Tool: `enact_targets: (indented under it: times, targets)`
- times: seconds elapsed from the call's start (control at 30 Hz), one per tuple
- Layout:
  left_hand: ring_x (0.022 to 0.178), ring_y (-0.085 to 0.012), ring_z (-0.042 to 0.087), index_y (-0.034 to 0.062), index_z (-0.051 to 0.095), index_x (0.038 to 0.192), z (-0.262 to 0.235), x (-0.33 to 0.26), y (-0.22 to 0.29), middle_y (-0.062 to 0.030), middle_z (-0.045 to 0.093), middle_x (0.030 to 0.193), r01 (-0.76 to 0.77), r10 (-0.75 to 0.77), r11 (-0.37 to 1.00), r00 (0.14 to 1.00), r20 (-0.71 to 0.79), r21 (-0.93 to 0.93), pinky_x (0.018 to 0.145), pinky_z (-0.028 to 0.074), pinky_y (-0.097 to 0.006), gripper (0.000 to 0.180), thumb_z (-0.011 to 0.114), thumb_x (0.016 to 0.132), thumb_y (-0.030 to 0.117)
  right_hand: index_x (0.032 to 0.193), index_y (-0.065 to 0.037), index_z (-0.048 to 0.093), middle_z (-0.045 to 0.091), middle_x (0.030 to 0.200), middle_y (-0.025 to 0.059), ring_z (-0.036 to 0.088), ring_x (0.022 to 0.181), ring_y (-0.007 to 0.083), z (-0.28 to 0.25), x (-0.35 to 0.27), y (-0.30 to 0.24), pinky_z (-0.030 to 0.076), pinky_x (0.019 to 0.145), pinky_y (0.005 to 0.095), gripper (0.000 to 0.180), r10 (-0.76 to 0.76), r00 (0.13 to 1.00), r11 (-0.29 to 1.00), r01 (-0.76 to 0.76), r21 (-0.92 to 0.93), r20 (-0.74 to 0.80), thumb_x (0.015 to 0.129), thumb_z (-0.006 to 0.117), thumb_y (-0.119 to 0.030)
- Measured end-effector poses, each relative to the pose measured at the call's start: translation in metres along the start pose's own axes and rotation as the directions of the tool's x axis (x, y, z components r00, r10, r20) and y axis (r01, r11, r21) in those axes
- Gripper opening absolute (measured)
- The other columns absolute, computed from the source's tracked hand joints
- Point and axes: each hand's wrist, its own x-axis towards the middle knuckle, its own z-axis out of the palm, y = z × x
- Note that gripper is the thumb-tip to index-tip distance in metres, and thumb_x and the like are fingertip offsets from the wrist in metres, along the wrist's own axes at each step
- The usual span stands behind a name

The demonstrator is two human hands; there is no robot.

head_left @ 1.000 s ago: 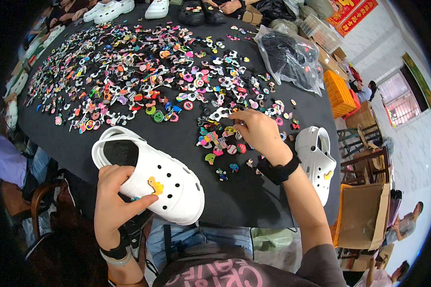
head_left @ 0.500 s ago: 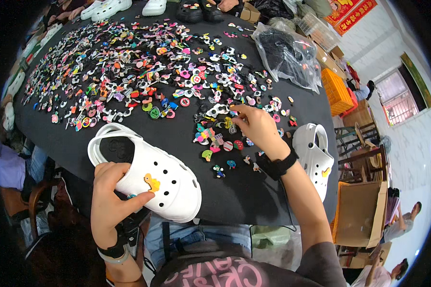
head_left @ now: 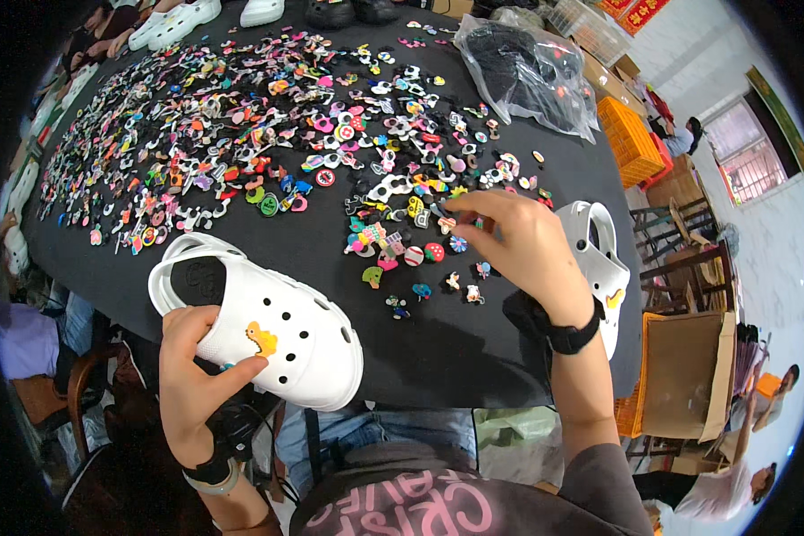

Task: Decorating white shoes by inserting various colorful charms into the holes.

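Observation:
My left hand [head_left: 192, 371] grips a white clog [head_left: 317, 344] by its side, with the thumb near a yellow dinosaur-shaped shoe charm [head_left: 261, 340] set in the upper. The clog's toe points down and to the right. My right hand [head_left: 531, 255] is over a loose group of shoe charms, its thumb and forefinger drawn together. What lies between those fingertips is too small to make out. Beside them is a small white and orange charm [head_left: 447, 225]. A strawberry charm [head_left: 434, 252] and a baseball charm [head_left: 414, 256] lie close by on the black table [head_left: 420, 357].
A second white clog [head_left: 590, 241] with a yellow charm stands behind my right wrist. Many mixed charms [head_left: 241, 116] cover the table's far left. A clear plastic bag [head_left: 531, 80] with black contents lies at the back right. Orange crates [head_left: 630, 141] and other people are beyond.
My right hand has moved slightly right, and its thumb and forefinger have come closer together. The view has shifted a little. My left hand keeps hold of the clog.

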Motion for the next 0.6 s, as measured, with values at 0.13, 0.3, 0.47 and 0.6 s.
enact_targets:
  times: [0.13,0.3,0.47,0.6]
  targets:
    - [0.097,-0.0282,0.052,-0.0018,0.061,0.101,0.003,0.001,-0.002,-0.0126,0.060,0.099,-0.023,0.024,1.000,1.000,-0.005,0.005,0.086,0.042,-0.037,0.054,0.086,0.055,0.014,0.101,-0.012,0.070,0.069,0.089,0.0086,0.067,0.078,0.0285,-0.013,-0.033,0.011,0.052,0.068,0.0382,0.022,-0.020,1.000,0.992,0.019,-0.122,-0.004,0.081,0.070,-0.020]
    - [0.097,-0.0269,0.053,-0.0018,0.060,0.102,0.000,-0.004,0.001,-0.0129,0.059,0.100,0.048,-0.048,0.999,0.999,-0.010,0.004,0.085,0.043,-0.036,0.055,0.085,0.055,0.012,0.104,-0.011,0.069,0.067,0.081,0.0084,0.066,0.069,0.0244,-0.006,-0.082,0.008,0.051,0.060,0.0353,0.026,0.118,0.991,0.993,-0.119,0.018,0.062,0.079,0.072,-0.019]
    - [0.096,-0.0259,0.054,-0.0017,0.060,0.102,0.002,0.002,0.006,-0.0115,0.058,0.099,0.137,-0.138,0.990,0.990,0.020,0.035,0.084,0.043,-0.034,0.054,0.083,0.054,0.009,0.108,-0.010,0.068,0.066,0.073,0.0075,0.065,0.065,0.0237,0.013,-0.133,0.008,0.050,0.058,0.0347,0.031,0.174,0.981,0.984,-0.175,0.012,0.090,0.080,0.073,-0.020]
    - [0.096,-0.0221,0.054,-0.0022,0.060,0.104,-0.003,0.006,0.004,-0.0108,0.056,0.102,0.203,-0.198,0.978,0.976,0.095,-0.049,0.086,0.042,-0.032,0.052,0.080,0.056,0.008,0.117,-0.009,0.063,0.063,0.066,0.0052,0.064,0.061,0.0235,0.029,-0.153,0.010,0.048,0.055,0.0341,0.040,0.255,0.959,0.961,-0.266,0.080,0.127,0.080,0.073,-0.020]
